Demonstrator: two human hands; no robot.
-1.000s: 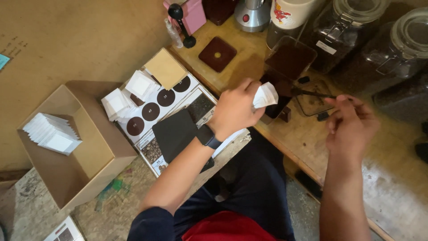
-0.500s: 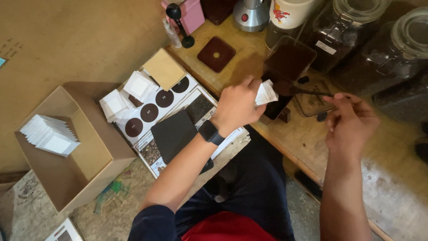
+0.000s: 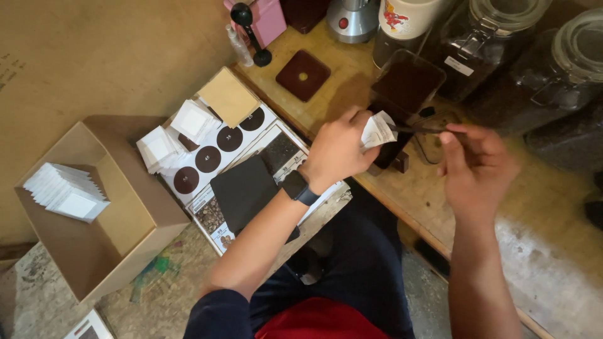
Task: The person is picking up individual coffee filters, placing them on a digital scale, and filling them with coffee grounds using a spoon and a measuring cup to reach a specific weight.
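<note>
blocked: jars (image 3: 502,44) behind | free: bare tabletop (image 3: 553,251) rightward

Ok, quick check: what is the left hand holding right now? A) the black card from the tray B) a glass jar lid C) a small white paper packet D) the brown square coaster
C: the left hand pinches a small white paper packet held open, while the right hand brings a thin dark spoon to its mouth.
</note>
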